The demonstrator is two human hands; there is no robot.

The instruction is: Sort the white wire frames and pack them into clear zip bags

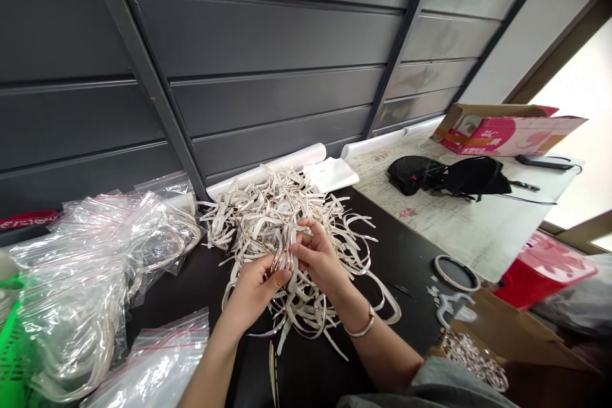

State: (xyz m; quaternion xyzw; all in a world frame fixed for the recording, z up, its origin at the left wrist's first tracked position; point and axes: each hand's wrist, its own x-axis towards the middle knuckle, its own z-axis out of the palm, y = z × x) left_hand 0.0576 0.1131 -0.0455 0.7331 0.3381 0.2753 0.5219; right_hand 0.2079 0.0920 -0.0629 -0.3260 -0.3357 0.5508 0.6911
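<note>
My left hand (pixel 253 290) and my right hand (pixel 322 261) meet in front of a big heap. Between their fingers is a small bundle of thin, shiny, rose-gold curved bands (pixel 283 260). The left thumb and fingers pinch the bundle low on its left side. On the right side, my other thumb and fingers close round it a little higher. Behind and below the hands spreads the heap of white and metallic curved strips (pixel 268 201), tangled together on the black table top (pixel 310 373). Fingers hide part of the bundle, so its ends are unclear.
Clear zip bags (pixel 157 236) holding curved bands lie at the left, beside a green basket (pixel 12 344). White rolls (pixel 296 156) line the wall. Rightward are a tape roll (pixel 456 272), a black bag (pixel 415 173), a pink carton (pixel 511 134) and an open cardboard box (pixel 514 319).
</note>
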